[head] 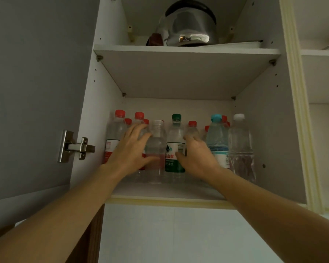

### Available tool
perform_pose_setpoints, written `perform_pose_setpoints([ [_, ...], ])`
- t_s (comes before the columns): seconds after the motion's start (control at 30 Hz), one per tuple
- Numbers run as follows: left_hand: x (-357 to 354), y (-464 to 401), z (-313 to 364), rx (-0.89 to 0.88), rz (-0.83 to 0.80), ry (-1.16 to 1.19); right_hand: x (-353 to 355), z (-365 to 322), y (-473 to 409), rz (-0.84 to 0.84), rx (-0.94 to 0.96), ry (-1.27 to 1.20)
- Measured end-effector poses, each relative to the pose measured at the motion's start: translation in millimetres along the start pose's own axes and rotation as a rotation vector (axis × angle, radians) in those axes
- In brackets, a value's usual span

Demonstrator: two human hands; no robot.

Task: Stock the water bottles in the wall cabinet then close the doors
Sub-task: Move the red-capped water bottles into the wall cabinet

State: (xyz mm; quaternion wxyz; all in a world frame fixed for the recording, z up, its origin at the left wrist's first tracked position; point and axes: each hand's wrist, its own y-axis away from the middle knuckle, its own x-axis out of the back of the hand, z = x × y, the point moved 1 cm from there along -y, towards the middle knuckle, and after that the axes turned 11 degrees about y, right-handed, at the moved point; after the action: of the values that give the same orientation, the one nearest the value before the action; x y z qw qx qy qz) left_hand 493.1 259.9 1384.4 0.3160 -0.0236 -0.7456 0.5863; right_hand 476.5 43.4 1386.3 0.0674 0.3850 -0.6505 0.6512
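Hands are inside the cabinet [270,130]. The left hand [130,149] curls round a bottle [156,149]; the right hand [198,156], at its 3 o'clock, curls round a green-capped bottle [176,137]. More bottles [218,137] stand at 9 and 3 o'clock. A kettle [188,25] sits at 12 o'clock.
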Motion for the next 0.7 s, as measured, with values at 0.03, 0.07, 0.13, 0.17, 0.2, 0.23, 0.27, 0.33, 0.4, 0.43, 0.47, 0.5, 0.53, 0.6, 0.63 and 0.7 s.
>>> perform_pose_setpoints([
  [0.03,3.5,-0.7,3.8,-0.044,0.023,-0.014,8.6,0.8,5.0,0.073,0.046,0.039],
  [0.07,7.2,-2.2,7.9,-0.084,0.049,-0.025,18.3,2.9,9.7,0.143,0.091,0.070],
  [0.13,13.3,-7.6,17.7,-0.127,0.103,-0.001,38.5,12.4,19.2,0.282,0.164,0.132],
  [0.17,15.3,-11.6,24.0,-0.130,0.127,0.027,47.5,20.1,23.4,0.347,0.181,0.160],
  [0.2,16.4,-15.3,31.6,-0.124,0.147,0.060,55.4,29.2,27.6,0.399,0.176,0.180],
  [0.23,16.5,-19.4,40.1,-0.120,0.165,0.097,61.7,39.2,31.4,0.431,0.145,0.191],
  [0.27,15.3,-23.9,49.8,-0.123,0.178,0.134,65.9,50.1,35.3,0.437,0.091,0.187],
  [0.33,9.5,-33.3,72.5,-0.145,0.162,0.189,68.3,70.9,43.5,0.379,-0.049,0.124],
  [0.4,-2.4,-42.6,96.6,-0.138,0.110,0.267,65.5,86.6,51.2,0.275,-0.157,0.044],
  [0.43,-9.9,-46.5,108.3,-0.102,0.083,0.330,62.3,92.4,54.1,0.237,-0.178,0.024],
  [0.47,-17.7,-50.0,119.4,-0.047,0.056,0.411,58.9,97.3,56.1,0.219,-0.182,0.011],
  [0.5,-25.7,-53.0,128.8,0.017,0.030,0.503,56.7,100.6,57.5,0.220,-0.182,-0.014],
  [0.53,-33.7,-56.0,136.5,0.080,-0.002,0.600,56.3,102.6,57.6,0.231,-0.191,-0.055],
  [0.6,-48.8,-61.7,147.1,0.198,-0.079,0.792,58.0,105.3,56.3,0.227,-0.237,-0.157],
  [0.63,-54.5,-64.0,149.9,0.246,-0.116,0.864,58.4,107.0,55.0,0.200,-0.268,-0.206],
  [0.7,-64.3,-66.4,153.1,0.283,-0.161,0.946,57.1,111.0,54.2,0.111,-0.317,-0.258],
])
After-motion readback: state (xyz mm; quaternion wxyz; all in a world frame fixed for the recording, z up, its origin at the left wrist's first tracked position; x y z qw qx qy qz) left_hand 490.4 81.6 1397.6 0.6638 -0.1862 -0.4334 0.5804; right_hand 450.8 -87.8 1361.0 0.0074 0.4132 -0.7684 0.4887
